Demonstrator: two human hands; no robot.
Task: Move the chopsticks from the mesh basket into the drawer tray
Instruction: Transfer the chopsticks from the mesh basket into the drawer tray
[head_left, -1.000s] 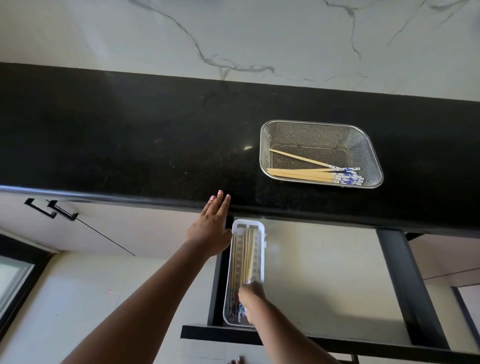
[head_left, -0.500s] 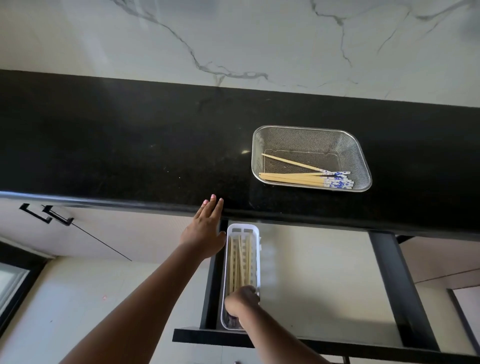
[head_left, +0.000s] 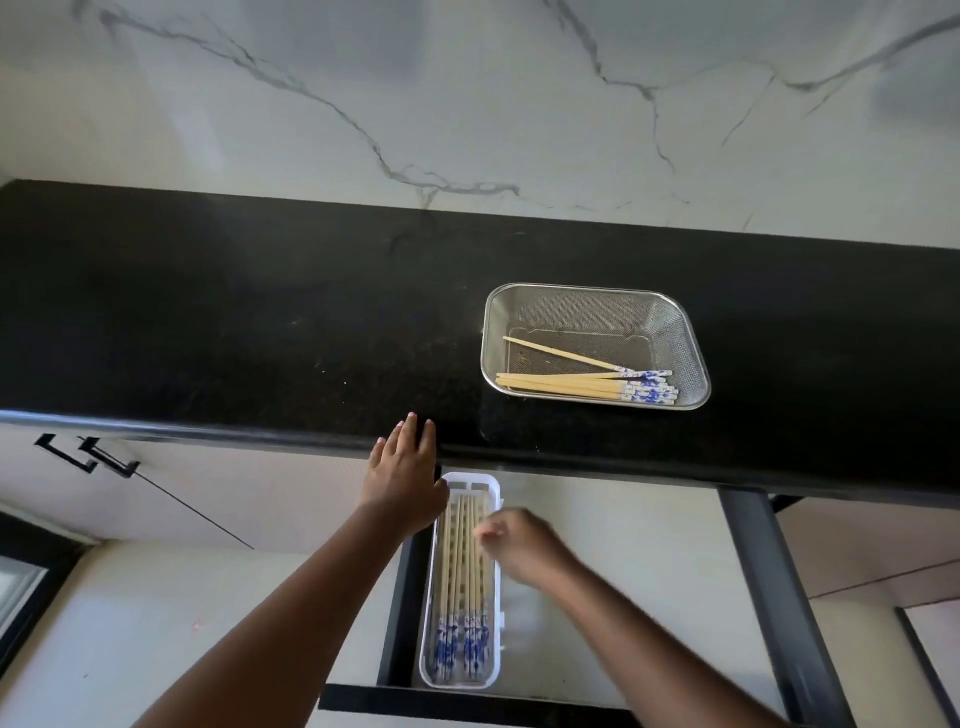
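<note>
White veined marble wall (head_left: 467, 93), black granite counter (head_left: 234, 312), pale cabinet fronts (head_left: 234, 499).

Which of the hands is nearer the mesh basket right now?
Right. The right hand is over the drawer tray, below the mesh basket; the left hand is farther left, at the counter edge.

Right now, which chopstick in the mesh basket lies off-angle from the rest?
The far chopstick in the mesh basket: it slants diagonally, its bare tip splayed toward the back left, while the other chopsticks lie bundled roughly parallel along the near wall.
</note>
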